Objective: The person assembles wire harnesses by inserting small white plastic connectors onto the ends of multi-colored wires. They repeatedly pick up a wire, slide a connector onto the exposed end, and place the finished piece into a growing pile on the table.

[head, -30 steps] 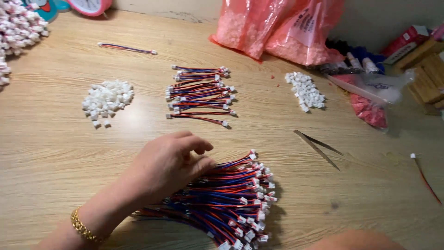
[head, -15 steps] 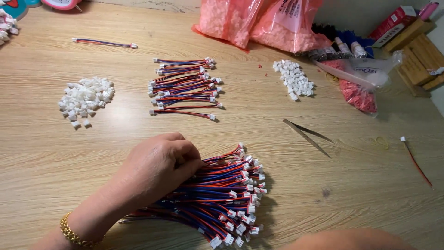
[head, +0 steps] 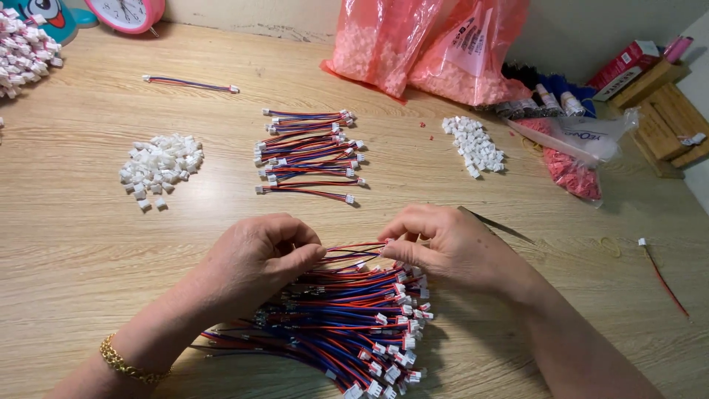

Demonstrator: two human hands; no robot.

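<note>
While both hands work at the lower middle of the frame, a large pile of red-and-blue wire leads (head: 347,325) with white connector ends lies under them on the wooden desk (head: 88,244); judging by how things lie, most of the work remains in this heap. A smaller, neater row of wire leads (head: 310,155) sits at upper centre, apparently already sorted; one single lead (head: 190,83) lies apart at upper left. Loose white connector housings (head: 159,166) form a pile at left, with a second pile (head: 474,144) at right of centre.

The left hand (head: 255,258) is curled, its fingertips pinched on a few wires at the top of the heap; the right hand (head: 450,244) is likewise closed in a pinch on the same few wires, just beside the left, drawing them up off the pile. Metal tweezers (head: 498,224) lie just beyond the right hand; pink plastic bags (head: 428,44) stand at the top; a stray red lead (head: 661,273) lies at far right.
</note>
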